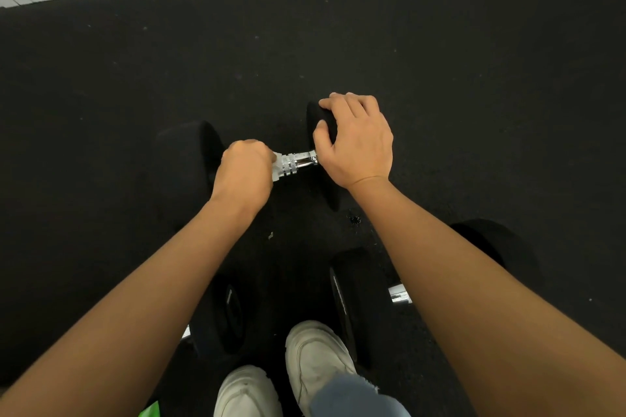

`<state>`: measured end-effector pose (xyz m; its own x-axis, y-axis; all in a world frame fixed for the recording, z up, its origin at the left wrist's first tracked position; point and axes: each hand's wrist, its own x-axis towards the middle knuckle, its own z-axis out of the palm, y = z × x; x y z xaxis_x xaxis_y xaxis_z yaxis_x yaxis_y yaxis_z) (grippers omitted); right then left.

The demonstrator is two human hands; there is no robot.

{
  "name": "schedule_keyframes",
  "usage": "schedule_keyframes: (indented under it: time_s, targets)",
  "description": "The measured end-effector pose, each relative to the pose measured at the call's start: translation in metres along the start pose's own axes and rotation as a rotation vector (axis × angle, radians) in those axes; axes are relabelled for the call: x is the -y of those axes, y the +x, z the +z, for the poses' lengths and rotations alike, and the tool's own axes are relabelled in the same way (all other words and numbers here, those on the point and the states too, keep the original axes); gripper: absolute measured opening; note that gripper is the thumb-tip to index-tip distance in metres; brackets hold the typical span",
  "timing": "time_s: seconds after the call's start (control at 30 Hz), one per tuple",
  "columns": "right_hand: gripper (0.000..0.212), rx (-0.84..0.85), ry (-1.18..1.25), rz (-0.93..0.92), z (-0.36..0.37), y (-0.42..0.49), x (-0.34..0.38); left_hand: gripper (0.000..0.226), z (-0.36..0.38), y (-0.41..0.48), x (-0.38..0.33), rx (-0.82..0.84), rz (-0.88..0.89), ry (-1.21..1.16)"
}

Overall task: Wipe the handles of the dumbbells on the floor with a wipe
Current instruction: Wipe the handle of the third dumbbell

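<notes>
Two hands work the far dumbbell (189, 162) in the middle of the floor (474, 78): the left hand (244, 169) is fisted round a white wipe (277, 164) on its chrome handle (299, 162), and the right hand (355, 139) clasps its right head. Wiping looks underway; the near right dumbbell (355, 291) and near left dumbbell (230, 311) probably remain.

Mostly hidden — the wipe (277, 163), perhaps bunched inside left hand (244, 170).

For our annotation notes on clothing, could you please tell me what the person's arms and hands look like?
The left forearm and right forearm are bare up to the frame's edge, with no sleeves in view. The left hand and right hand wear no gloves, and no watch, bracelet or ring is visible on either.
</notes>
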<state>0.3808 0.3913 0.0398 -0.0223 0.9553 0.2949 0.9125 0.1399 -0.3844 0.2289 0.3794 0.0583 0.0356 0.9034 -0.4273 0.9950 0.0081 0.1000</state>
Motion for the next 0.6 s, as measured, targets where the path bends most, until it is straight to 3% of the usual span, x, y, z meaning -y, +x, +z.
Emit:
schedule_keyframes:
  time_s: [0.17,0.4,0.6]
  targets:
    - [0.036,-0.087,0.049,0.147,0.000,0.003,0.002,0.041,0.011,0.000,0.006,-0.097,0.084,-0.048]
    - [0.035,-0.082,0.045,0.146,0.001,0.003,0.002,0.039,0.016,0.002,0.004,-0.189,0.121,-0.117]
    - [0.029,-0.083,0.018,0.154,0.000,0.002,0.003,0.041,0.017,0.004,0.007,-0.170,0.125,-0.119]
